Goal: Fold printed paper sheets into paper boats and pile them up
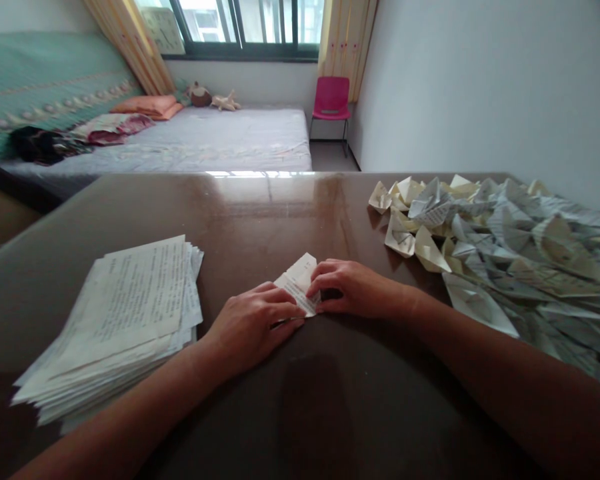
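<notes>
A small folded sheet of printed paper [298, 283] lies on the brown table between my two hands. My left hand [260, 317] grips its lower left edge, thumb and fingers closed together on it. On the other side, my right hand [343, 287] pinches the paper's right edge, with the fingertips resting on its face. Part of the paper is hidden beneath the fingers of both hands. To the left of my left hand is a thick stack of printed sheets [130, 293].
Folded paper boats [433, 250] are heaped along the right side of the glossy table [240, 230]. Beyond the table's far edge stand a bed [260, 137] and a pink chair [331, 100]. A white wall [480, 87] rises behind the boats.
</notes>
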The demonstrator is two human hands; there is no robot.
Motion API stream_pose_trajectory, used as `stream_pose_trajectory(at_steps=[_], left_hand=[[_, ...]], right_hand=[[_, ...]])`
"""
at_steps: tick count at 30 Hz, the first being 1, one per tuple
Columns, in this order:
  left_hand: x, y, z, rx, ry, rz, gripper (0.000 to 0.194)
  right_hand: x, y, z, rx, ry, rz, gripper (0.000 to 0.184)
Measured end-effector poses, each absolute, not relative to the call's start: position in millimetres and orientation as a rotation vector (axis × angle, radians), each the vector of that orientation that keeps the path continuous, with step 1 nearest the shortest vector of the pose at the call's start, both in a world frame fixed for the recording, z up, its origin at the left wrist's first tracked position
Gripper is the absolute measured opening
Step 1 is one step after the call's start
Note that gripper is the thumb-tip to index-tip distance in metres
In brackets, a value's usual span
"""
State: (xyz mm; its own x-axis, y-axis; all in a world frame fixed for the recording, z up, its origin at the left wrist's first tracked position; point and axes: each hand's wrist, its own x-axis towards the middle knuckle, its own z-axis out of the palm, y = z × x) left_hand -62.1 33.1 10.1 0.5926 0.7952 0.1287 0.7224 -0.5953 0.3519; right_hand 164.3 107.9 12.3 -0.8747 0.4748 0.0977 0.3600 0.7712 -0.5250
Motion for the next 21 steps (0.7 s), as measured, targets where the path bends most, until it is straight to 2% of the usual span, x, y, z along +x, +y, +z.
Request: stream_pose_trajectory(at_steps=[5, 12, 16, 21], left_hand=[[-67, 43, 3, 2.206, 1.558, 0.463, 0.02], [-62, 45, 5, 2.225, 1.646, 0.446, 0.017], [-62, 45, 4, 2.248, 1.642, 0.457, 0.018], [-62, 47, 2, 2.276, 1.654, 0.456, 0.019]], right_hand=[[165, 110, 13, -0.605, -2.746, 0.85, 0.014], [164, 106, 16, -0.648, -2.735, 0.869, 0.012], [163, 105, 16, -0.794, -2.684, 0.91, 0.029], [162, 105, 14, -0.736, -2.687, 0.856, 0.009]])
